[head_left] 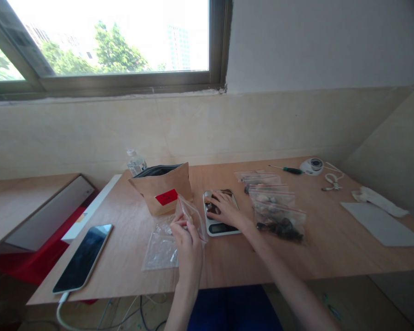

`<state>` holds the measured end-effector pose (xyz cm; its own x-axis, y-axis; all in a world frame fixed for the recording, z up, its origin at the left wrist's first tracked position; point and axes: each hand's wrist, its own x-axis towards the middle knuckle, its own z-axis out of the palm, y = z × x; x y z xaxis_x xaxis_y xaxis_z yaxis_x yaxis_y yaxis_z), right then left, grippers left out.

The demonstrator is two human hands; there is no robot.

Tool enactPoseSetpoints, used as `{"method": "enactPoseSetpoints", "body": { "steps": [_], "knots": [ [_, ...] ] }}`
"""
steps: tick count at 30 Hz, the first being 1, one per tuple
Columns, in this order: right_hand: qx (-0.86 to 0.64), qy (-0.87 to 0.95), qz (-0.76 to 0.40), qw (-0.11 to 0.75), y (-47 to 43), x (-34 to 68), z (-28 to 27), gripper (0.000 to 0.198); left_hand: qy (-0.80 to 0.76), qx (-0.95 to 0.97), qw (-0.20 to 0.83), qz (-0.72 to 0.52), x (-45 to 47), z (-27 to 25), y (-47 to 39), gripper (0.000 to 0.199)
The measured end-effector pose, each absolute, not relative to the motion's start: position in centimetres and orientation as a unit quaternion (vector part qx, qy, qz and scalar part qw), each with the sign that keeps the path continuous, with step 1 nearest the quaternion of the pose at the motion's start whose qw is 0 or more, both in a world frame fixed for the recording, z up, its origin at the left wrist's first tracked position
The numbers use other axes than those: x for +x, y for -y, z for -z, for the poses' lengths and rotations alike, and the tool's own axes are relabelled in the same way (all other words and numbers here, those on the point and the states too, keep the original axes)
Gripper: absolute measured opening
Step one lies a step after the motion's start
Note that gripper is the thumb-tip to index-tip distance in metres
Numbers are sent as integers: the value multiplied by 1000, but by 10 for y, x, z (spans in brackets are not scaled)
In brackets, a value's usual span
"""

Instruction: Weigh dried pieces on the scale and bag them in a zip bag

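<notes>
While the left hand [186, 232] works: fingers pinch a clear plastic bag [193, 211].
Right hand [225, 208]: fingers spread over the flat white scale [223, 228] beside it.
Bag: might slip, I think, if pinched loosely.

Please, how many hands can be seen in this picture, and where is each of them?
2: the left hand holds a clear plastic bag near the brown paper bag; the right hand is over the white scale. No other hand shows.

Bare slim forearms [283, 269], bare wrists [245, 224], dark blue lower-body clothing [232, 309]
</notes>
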<state>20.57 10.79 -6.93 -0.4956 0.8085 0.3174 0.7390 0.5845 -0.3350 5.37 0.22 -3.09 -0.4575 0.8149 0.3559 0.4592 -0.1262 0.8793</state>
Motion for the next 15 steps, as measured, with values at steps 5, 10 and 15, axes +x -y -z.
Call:
{"method": "enactPoseSetpoints", "body": {
  "steps": [5,10,15],
  "knots": [
    [-419,887,-40,192,-116,206,73,40,-639,507,150,-558,53,32,-2,12],
    [-394,899,-34,187,-122,209,66,21,-642,509,156,-551,52,35,-3,12],
    [-384,895,-40,222,-128,214,76,22,-639,511,172,-549,54,35,-4,10]
  ]
}}
